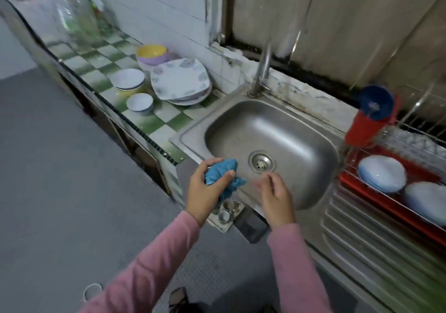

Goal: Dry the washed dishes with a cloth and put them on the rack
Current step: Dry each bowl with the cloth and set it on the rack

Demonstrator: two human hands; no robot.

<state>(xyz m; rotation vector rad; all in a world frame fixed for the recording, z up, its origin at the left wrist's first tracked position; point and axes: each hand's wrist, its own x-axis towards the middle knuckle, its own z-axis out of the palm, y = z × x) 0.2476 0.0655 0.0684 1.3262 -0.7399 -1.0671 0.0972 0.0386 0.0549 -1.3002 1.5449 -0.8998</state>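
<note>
Left hand (pixel 205 189) grips the cloth (pixel 223 173); right hand (pixel 275 196) loosely curled, holding nothing.

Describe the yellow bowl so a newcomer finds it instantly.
Left of the steel sink runs a green-checked counter holding dishes. At its back, against the tiled wall, the yellow bowl sits in a purple bowl; the bowls and plates nearby are white.

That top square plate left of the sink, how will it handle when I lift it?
The square plate looks rigid and glossy, so it is probably slippery if wet. It sits tilted on the uneven pile, so it may slide or rock when nudged. Its thin rim suggests it is fairly light.
</note>
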